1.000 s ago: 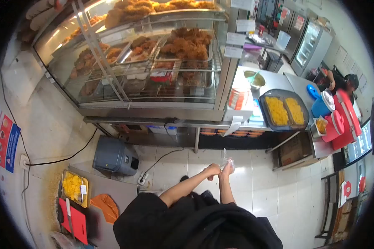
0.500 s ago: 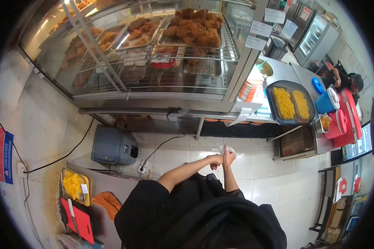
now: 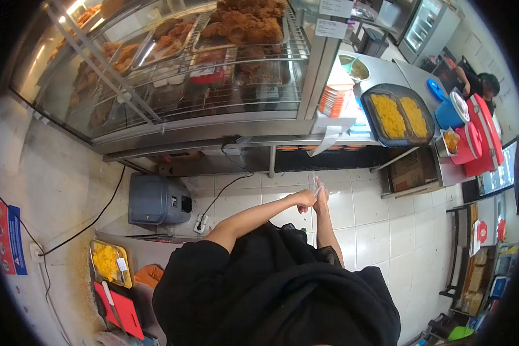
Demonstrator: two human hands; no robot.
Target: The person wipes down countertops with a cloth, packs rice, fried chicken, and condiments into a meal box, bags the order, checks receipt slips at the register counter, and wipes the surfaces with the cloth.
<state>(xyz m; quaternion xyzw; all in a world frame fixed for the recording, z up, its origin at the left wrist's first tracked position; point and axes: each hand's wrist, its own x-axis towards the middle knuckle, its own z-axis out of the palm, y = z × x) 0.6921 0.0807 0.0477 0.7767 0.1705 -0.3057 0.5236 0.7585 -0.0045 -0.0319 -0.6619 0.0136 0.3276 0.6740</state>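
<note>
Both of my hands are in front of my body, above the white tiled floor. My left hand [image 3: 304, 199] is closed beside the right wrist, and its fingers seem to pinch the edge of a thin clear plastic glove [image 3: 317, 183]. The glove is over my right hand [image 3: 322, 196], whose fingers are stretched forward, away from me. Small details of the fingertips are blurred by the clear plastic.
Ahead stands a glass display case [image 3: 173, 124] with fried chicken. A black tray [image 3: 401, 138] of yellow food lies on the steel counter, near red containers [image 3: 484, 132]. A grey bin [image 3: 155, 199], a red board [image 3: 121, 308] and a knife are left. A person [image 3: 473, 81] stands far right.
The plastic was bunched around my right hand; now that hand's fingers extend upward in it. My left hand stays close beside it. The camera view has shifted a little.
</note>
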